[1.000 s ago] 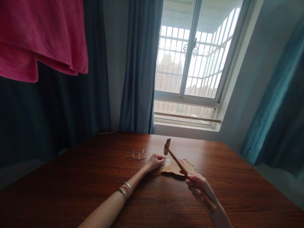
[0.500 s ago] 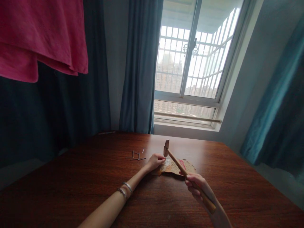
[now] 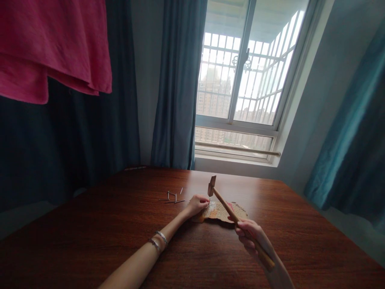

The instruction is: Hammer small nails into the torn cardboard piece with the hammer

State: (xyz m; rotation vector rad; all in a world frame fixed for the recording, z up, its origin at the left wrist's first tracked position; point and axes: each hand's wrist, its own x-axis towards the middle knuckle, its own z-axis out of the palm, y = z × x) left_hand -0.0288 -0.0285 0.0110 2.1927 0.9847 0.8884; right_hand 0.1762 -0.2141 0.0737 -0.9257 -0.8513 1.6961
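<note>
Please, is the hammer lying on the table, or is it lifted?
Lifted. The right hand grips the hammer, and its head is raised above the patterned piece, close to the left hand.

The tan sheet [image 3: 220, 213] is dotted and partly pink

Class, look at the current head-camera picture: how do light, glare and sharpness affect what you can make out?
Head view: the window is washed out behind its bars; head view: pale glare lies on the far part of the table, while the left curtain sinks into shadow; head view: the hammer looks fairly crisp, but the thin item at the left hand is too small to identify.
</note>
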